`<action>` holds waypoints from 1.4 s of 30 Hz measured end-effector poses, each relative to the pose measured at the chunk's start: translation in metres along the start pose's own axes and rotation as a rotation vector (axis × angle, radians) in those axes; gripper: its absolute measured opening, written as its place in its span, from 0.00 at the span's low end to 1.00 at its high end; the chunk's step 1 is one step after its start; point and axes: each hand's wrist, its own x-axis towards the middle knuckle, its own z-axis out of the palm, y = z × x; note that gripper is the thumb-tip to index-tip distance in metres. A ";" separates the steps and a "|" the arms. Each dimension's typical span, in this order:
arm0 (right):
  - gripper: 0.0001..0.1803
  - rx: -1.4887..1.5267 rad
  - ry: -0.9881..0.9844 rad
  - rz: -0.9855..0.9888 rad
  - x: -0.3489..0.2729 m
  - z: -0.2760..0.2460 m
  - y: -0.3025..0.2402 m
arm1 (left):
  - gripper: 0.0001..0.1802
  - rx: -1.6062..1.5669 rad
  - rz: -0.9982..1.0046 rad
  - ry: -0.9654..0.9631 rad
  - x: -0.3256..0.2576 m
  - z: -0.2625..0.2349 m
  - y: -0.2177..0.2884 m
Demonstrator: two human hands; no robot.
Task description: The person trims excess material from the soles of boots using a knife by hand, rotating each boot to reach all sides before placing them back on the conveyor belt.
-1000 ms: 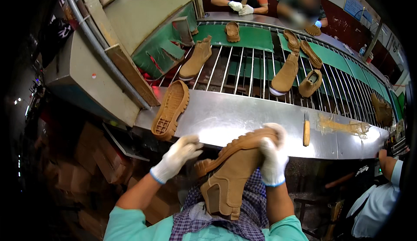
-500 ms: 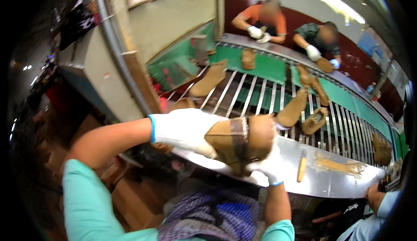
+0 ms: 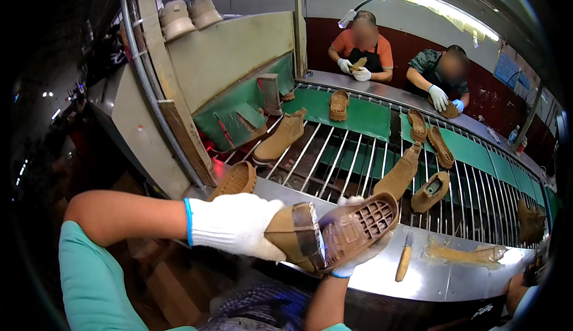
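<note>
My left hand, in a white knit glove with a blue cuff, is closed around a tan boot upper with a dark plaid band. In my right hand, also gloved, is a brown rubber sole, its gridded hollow inside facing up. The hand grips it from beneath, so most of the fingers are hidden. The sole's edge meets or overlaps the upper at the band; I cannot tell whether they are joined. Beyond my left wrist, another sole leans at the conveyor's near edge.
A wooden-handled knife lies on the metal ledge, beside a glue-smeared patch. Tan boots and loose soles rest on the barred conveyor. Two people across it handle shoe parts. Another person's arm shows at right.
The sole has turned from its rounded outer side to its gridded inside. Both hands have moved slightly lower in the picture. The view has shifted and become sharper.
</note>
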 end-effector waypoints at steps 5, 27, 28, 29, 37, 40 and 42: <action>0.71 -0.653 -0.444 0.102 0.002 0.046 -0.027 | 0.41 0.041 0.073 -0.065 0.012 -0.027 0.024; 0.30 -0.334 -0.393 -0.104 -0.010 0.091 -0.029 | 0.47 0.178 0.236 -0.084 0.000 -0.006 0.039; 0.29 -0.522 -0.439 -0.128 -0.007 0.093 -0.032 | 0.47 0.180 0.216 -0.126 0.005 -0.013 0.042; 0.28 -0.520 -0.416 -0.084 -0.002 0.092 -0.032 | 0.46 0.181 0.228 -0.119 0.008 -0.015 0.040; 0.26 -0.481 -0.374 -0.083 0.014 0.084 -0.035 | 0.44 0.199 0.256 -0.194 0.028 -0.030 0.048; 0.23 -0.427 -0.361 -0.186 0.012 0.080 -0.037 | 0.43 0.225 0.270 -0.200 0.035 -0.033 0.057; 0.20 -0.415 -0.334 -0.193 0.007 0.085 -0.035 | 0.42 0.255 0.186 -0.227 0.030 -0.037 0.068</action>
